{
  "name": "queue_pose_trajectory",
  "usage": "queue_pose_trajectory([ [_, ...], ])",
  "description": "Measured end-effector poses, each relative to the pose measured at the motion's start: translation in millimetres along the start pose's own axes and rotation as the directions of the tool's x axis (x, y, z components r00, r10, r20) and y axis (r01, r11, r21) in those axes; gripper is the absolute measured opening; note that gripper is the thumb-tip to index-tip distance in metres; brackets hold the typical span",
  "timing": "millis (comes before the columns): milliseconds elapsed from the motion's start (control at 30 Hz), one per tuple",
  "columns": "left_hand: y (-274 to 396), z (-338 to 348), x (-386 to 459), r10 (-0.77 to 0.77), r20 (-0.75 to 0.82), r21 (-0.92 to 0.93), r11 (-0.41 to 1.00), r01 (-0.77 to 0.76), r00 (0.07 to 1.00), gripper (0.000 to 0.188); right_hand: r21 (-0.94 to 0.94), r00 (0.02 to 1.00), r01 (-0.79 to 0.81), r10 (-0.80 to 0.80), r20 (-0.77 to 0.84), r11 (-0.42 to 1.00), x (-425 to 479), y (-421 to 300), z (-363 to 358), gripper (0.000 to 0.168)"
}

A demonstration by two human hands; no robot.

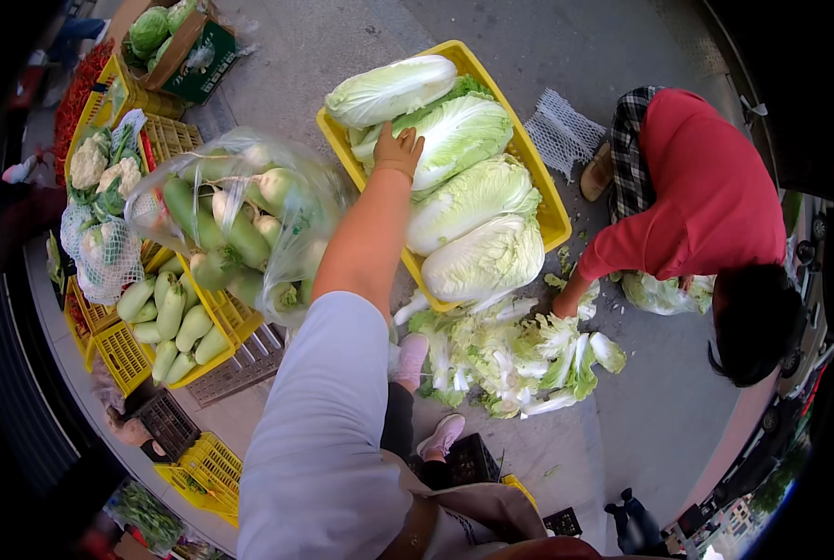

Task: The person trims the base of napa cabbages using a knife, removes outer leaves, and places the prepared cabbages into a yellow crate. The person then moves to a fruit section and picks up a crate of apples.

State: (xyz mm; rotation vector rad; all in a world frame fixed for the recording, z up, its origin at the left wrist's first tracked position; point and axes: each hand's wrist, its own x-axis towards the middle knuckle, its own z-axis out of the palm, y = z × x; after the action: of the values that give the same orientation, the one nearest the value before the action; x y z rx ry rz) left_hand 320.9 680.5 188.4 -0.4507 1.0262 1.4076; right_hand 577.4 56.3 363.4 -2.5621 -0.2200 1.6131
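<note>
My left hand [398,152] reaches out over a yellow plastic crate [560,222], fingers spread and gripping nothing. It is over the left end of a napa cabbage [466,136]; whether the fingertips touch the leaves I cannot tell. Farther out in the crate lies another napa cabbage [392,89], with a paler one [476,203] and a fourth-row neighbour [487,259] nearer me. Trimmed cabbage leaves [501,357] are heaped on the pavement by the crate's near end. My right hand is out of view.
A clear plastic bag of green-and-white radishes [238,217] bulges left of my forearm. Beyond it are netted cauliflowers [102,245] and a crate of pale green squashes [172,318]. At right, a crouching person in red [704,182] reaches into the leaves. White foam netting [564,129] lies nearby.
</note>
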Motion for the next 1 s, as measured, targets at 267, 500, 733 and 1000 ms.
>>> queue_pose_trajectory([
  [267, 9.5, -176.2, -144.3, -0.114, -0.067, 0.292, 0.948, 0.129, 0.991, 0.054, 0.1, 0.995, 0.092, -0.094, 0.012, 0.991, -9.9, 2.9, -6.1, 0.024],
  [500, 15.6, -431.0, -275.5, -0.113, -0.633, 0.398, 0.801, 0.447, 0.766, 0.04, 0.294, 0.987, 0.109, -0.139, 0.085, 0.949, -6.4, 1.9, -8.6, 0.027],
  [733, 26.2, -389.0, -371.6, -0.141, -0.427, 0.621, 0.672, 0.403, 0.893, 0.031, -0.163, 0.961, 0.27, -0.277, -0.022, 0.949, 11.6, 49.0, -33.0, 0.032],
  [1000, 59.4, -331.2, -476.8, -0.063, -0.196, 0.827, 0.525, 0.2, 0.979, 0.039, -0.304, 0.928, 0.281, -0.339, -0.157, 0.91, -7.3, 121.3, -101.7, 0.025],
])
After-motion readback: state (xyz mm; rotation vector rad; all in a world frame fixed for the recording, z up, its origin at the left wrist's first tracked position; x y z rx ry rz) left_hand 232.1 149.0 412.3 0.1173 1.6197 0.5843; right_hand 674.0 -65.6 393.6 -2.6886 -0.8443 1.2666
